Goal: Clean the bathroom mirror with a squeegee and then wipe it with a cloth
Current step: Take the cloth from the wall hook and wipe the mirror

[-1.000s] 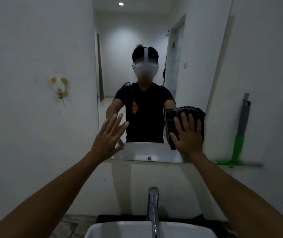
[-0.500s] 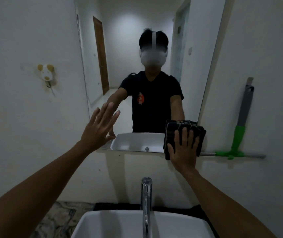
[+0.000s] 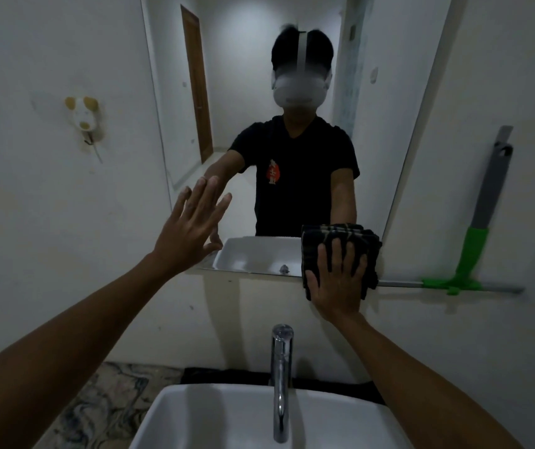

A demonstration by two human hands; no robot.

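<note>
The wall mirror (image 3: 259,59) fills the middle of the head view and reflects a person in a black shirt. My right hand (image 3: 337,283) presses a folded dark cloth (image 3: 340,234) flat against the mirror's bottom right corner, overlapping its lower edge. My left hand (image 3: 191,228) rests flat with fingers spread on the mirror's lower left edge and holds nothing. A squeegee (image 3: 473,251) with a grey and green handle leans against the wall to the right of the mirror, its blade resting level with the mirror's bottom edge.
A white basin (image 3: 214,419) with a chrome tap (image 3: 281,377) sits directly below me. A small animal-shaped hook (image 3: 84,119) hangs on the left wall. A patterned counter or floor patch (image 3: 107,403) shows left of the basin.
My right hand has slid the cloth down the mirror's right side to the bottom corner. My left hand stays on the lower left edge. The camera has tilted downward.
</note>
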